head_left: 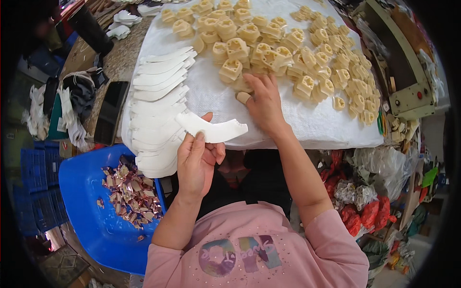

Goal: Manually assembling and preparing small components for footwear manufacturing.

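Observation:
My left hand pinches a flat, curved white cut piece between thumb and fingers, held above the near edge of the table cover. One end of this piece is notched. Left of it, an overlapping row of similar white pieces runs along the cover's left side. My right hand reaches to the near edge of a spread of small beige looped pieces. Its thumb, wearing a tan covering, and its index finger are apart, with a beige surface partly visible between them.
A white woven cover lies over the table. On the left are a black phone, a dark cylinder and a blue tub with shiny scraps. A machine frame stands right, above red bags.

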Demonstrator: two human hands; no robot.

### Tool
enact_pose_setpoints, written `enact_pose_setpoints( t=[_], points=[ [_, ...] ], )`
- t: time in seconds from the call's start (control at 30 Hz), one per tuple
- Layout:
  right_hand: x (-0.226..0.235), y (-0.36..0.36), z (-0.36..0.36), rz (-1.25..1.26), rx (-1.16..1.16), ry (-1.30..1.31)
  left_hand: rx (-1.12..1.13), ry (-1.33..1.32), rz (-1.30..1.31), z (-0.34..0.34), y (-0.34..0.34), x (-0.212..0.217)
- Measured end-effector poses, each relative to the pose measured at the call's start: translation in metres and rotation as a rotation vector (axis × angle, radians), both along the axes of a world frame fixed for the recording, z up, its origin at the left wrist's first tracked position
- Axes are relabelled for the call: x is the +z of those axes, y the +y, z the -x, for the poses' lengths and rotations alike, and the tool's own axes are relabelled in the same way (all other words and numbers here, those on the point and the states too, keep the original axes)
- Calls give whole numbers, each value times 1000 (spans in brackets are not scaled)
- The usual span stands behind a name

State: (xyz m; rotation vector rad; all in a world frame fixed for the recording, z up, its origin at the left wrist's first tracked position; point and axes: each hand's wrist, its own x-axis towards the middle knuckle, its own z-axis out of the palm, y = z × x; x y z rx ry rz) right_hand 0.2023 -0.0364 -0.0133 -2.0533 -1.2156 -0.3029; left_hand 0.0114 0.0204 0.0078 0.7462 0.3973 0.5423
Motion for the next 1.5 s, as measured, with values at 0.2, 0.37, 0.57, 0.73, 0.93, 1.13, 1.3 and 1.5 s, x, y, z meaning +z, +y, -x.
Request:
enact_pose_setpoints(
  t=[0.2, 0.37, 0.57, 0.73, 0.93, 1.13, 1.3, 1.5],
  points=[
    [-3, -34, 13, -35, 77, 393, 1, -58, 55, 3, 2, -5],
    [-6, -56, 15, 95, -20, -36, -9, -69, 33, 5, -2, -5],
    [-4, -62, 12, 65, -225, 15, 23, 9, 13, 4, -6, -5],
    [28, -75, 40, -394, 109, 721, 45, 85, -130, 8, -9, -10],
    [42, -63, 78, -466, 459, 317, 64, 36, -157, 3, -26, 10],
    [23, -52, 84, -619, 489, 140, -37, -33, -145, 10, -32, 20],
    [25, -54, 84, -595, 480, 123, -35, -18, -207, 12, -33, 21],
    [14, -51, 85, -592, 427, 91, -3, 86, -372, 14, -36, 16]
  ],
)
